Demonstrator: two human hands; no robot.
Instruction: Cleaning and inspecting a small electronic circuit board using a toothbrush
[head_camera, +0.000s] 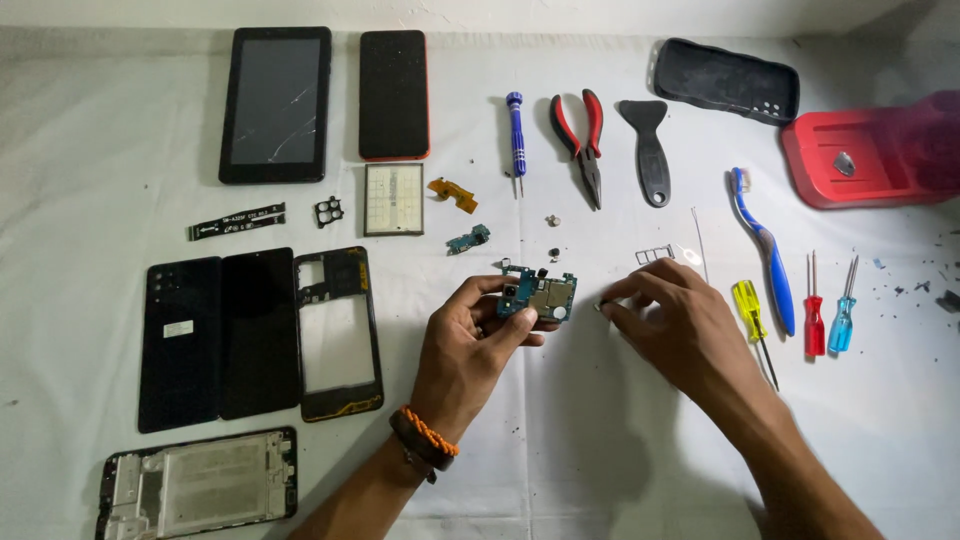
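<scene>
Left hand (478, 330) pinches circuit board (538, 296), long axis left-right.

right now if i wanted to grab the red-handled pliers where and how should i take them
Probably by the two red handles, coming from the far side of the table: the pliers lie flat, handles spread away from you, and the pointed jaws aim toward you.

Light is soft and fairly dim, strongest over the far middle of the bench (120, 140). The corners darken, most at the far right corner. Broad, soft-edged shadows lie under both forearms toward the near edge, and small tools cast only faint ones. The tablet (275, 103) screen shows a dull grey sheen, no hard glare. Focus is sharp throughout; the far edge bows slightly.
</scene>
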